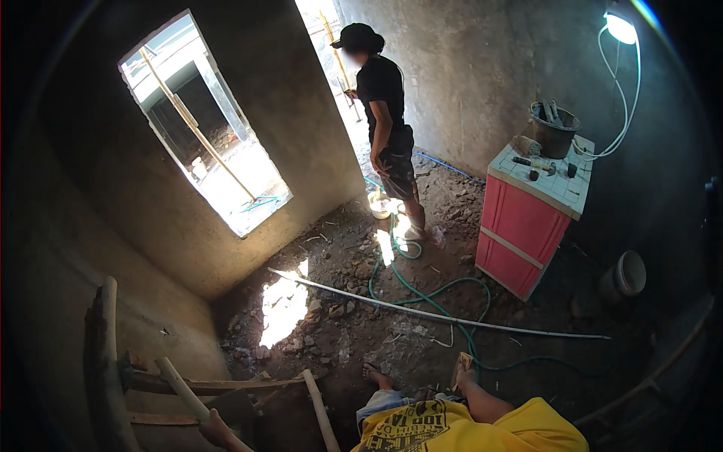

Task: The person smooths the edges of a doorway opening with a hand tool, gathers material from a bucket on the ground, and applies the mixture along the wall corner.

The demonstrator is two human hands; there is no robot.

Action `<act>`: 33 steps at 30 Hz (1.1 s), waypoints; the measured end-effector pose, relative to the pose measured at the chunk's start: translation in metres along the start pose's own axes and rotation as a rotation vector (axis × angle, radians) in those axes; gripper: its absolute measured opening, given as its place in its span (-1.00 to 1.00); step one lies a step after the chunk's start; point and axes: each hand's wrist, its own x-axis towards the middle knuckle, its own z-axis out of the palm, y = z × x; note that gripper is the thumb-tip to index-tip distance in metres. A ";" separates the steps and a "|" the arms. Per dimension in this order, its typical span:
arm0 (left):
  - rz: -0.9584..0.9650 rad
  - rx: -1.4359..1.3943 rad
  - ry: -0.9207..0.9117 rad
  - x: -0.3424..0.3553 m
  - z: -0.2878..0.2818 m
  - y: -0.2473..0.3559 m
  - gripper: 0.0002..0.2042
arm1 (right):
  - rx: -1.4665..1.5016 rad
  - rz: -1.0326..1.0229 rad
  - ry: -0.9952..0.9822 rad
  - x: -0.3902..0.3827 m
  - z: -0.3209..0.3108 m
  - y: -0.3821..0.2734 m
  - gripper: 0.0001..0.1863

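Note:
At the lower left, my left hand point(214, 431) is closed at the lower end of a pale round wooden pole point(181, 386), part of a rough timber frame. A dark flat piece point(238, 407) is just beside that hand; its kind is unclear. My right hand point(466, 372) is out in front of the yellow shirt point(452, 431), low over the dirt floor. Its fingers are closed around a small tan thing point(458, 369) too small to name. A bare foot point(376, 376) shows on the ground to its left.
A person point(384, 105) in black stands by the doorway near a white bucket point(382, 205). A green hose point(422, 295) and a long white pipe point(452, 324) cross the rubble. On a pink cabinet point(520, 233) are a black bucket point(554, 132) and a hammer point(533, 164). A lamp point(620, 29) shines above.

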 end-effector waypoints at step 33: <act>0.001 0.044 -0.072 -0.020 -0.029 0.034 -0.59 | 0.026 -0.027 -0.008 0.000 0.001 0.002 -0.38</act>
